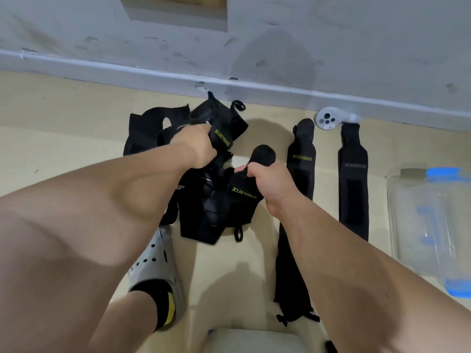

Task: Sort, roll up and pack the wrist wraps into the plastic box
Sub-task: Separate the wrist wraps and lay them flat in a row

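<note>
A tangled heap of black wrist wraps (204,200) lies on the cream floor by the wall. My left hand (196,146) grips a black wrap with yellow XUEYING lettering (221,131) at the top of the heap. My right hand (270,182) grips another XUEYING wrap (242,200) at the heap's right side. Two wraps lie stretched out straight to the right: a XUEYING one (300,169) and a BOKEERSI one (354,187). The clear plastic box (418,225) with blue clips sits at the far right.
A white hand controller (331,118) lies against the skirting board above the straight wraps. My foot in a grey perforated clog (155,266) and black sock rests below the heap. A pale object (254,340) sits at the bottom edge.
</note>
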